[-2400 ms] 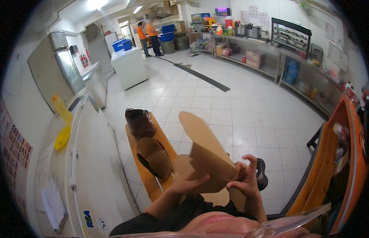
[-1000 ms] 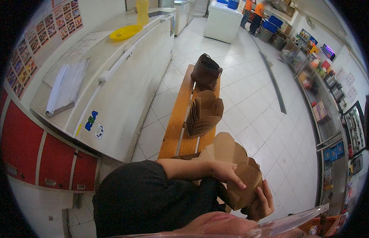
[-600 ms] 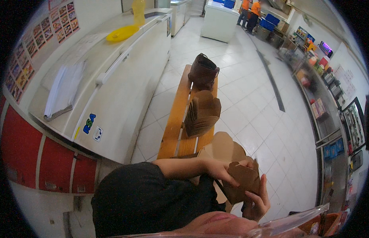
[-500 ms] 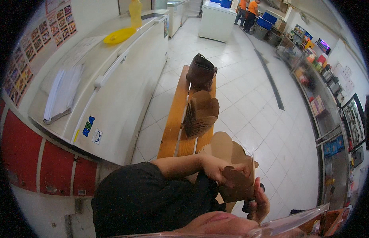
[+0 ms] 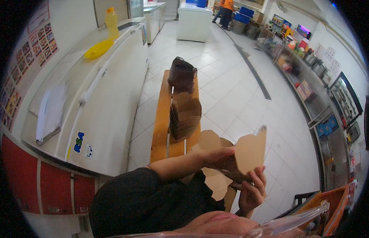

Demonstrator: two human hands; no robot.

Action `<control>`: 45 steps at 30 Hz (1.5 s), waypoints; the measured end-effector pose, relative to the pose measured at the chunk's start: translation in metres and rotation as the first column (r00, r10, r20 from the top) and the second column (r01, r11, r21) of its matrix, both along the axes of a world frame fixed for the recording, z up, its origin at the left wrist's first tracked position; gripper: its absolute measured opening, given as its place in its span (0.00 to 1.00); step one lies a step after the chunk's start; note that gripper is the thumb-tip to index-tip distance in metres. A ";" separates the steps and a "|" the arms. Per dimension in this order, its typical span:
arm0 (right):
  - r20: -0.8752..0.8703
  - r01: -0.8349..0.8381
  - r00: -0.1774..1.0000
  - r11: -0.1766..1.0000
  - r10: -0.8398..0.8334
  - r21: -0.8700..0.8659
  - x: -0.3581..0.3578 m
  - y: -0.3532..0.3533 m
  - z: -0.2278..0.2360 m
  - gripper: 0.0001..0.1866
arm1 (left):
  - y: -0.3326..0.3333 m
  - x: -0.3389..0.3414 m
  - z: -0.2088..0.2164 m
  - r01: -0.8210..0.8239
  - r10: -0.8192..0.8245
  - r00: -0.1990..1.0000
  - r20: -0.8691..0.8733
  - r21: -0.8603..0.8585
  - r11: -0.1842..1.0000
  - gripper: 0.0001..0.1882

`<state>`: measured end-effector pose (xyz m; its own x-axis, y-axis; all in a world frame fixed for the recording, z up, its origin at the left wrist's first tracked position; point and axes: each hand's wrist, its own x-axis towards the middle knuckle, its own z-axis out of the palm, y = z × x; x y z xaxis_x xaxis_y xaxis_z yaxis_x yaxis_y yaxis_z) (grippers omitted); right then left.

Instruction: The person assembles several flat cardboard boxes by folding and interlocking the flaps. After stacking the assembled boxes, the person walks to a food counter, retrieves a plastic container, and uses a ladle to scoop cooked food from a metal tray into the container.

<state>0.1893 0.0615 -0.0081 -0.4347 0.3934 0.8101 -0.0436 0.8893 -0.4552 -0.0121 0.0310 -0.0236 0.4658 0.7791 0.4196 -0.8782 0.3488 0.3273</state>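
A brown cardboard food box (image 5: 250,152), partly folded, is raised in front of me between my two hands. My left hand (image 5: 221,158) reaches across from the left and grips its near left side, with some fingertips hidden behind the card. Below it, the curled fingers of my right hand (image 5: 253,189) hold the lower right edge. Under my hands lie flat cardboard blanks (image 5: 217,183) with rounded flaps, partly covered by my left arm. Farther along the wooden bench (image 5: 160,135) stands a stack of nested brown boxes (image 5: 186,117).
A brown bag (image 5: 182,77) sits at the bench's far end. To the left is a white chest freezer (image 5: 113,115) with a yellow plate (image 5: 99,49), a yellow bottle (image 5: 111,22) and papers. Steel shelving (image 5: 299,95) lines the right wall. A person in orange (image 5: 228,8) stands far off.
The box has turned and lifted, so its lighter face shows in place of the darker one. My right hand has come up against its lower edge. The whole view has shifted slightly.
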 end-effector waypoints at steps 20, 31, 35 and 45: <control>-0.033 0.027 0.998 0.808 -0.057 -0.588 0.006 -0.005 -0.023 0.14 | -0.011 -0.027 -0.005 0.214 0.089 0.400 -0.912 0.188 0.959 0.35; 0.023 0.269 0.963 0.946 -0.270 -0.183 0.012 0.011 -0.012 0.21 | -0.020 -0.001 0.025 -0.347 0.178 0.447 -0.877 0.013 0.938 0.30; 0.190 0.310 0.944 0.922 -0.269 -0.230 0.012 0.010 -0.003 0.16 | -0.030 0.009 0.047 -0.309 0.279 0.131 -0.951 0.228 0.923 0.28; 0.109 0.219 0.974 0.940 -0.197 -0.261 0.009 0.011 -0.011 0.15 | -0.030 0.022 0.034 -0.525 0.223 0.296 -0.929 0.037 0.850 0.29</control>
<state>0.1986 0.0729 -0.0196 -0.3788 0.6809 0.6269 0.1758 0.7179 -0.6736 0.0094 0.0011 0.0108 0.0634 0.9664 -0.2491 -0.1821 0.2566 0.9492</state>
